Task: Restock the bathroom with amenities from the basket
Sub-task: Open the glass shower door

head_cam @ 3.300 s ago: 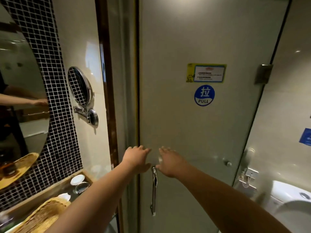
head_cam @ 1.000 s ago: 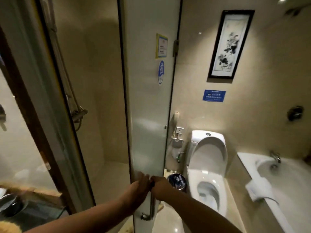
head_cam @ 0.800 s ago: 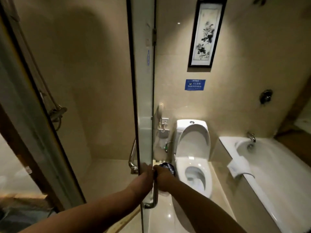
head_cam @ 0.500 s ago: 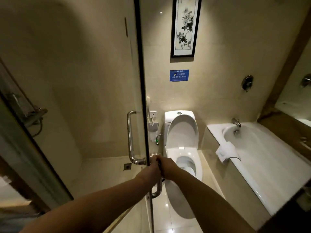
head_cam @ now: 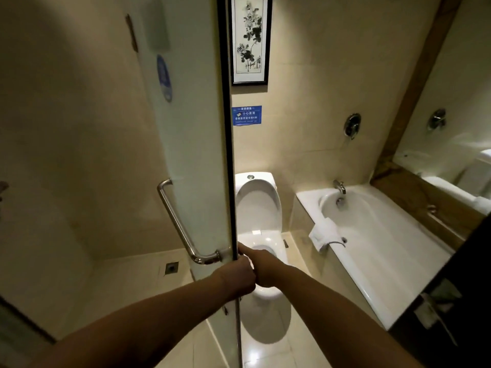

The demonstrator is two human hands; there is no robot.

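Note:
The glass shower door [head_cam: 191,144] stands swung open, its edge pointing straight at me. My left hand [head_cam: 236,277] and my right hand [head_cam: 263,269] are side by side at that edge, both closed around the door's outer handle, which they mostly hide. The inner metal handle [head_cam: 180,224] shows through the glass on the shower side. The basket and the amenities are not in view.
Left of the door is the shower stall with a floor drain [head_cam: 170,268]. Right of it stands a white toilet [head_cam: 259,208] with its lid up. A white bathtub [head_cam: 385,243] with a folded towel [head_cam: 325,233] on its rim runs along the right.
The shower door has swung from shut to wide open with both hands on its handle. My view has turned right, away from the vanity and basket, toward the toilet and tub.

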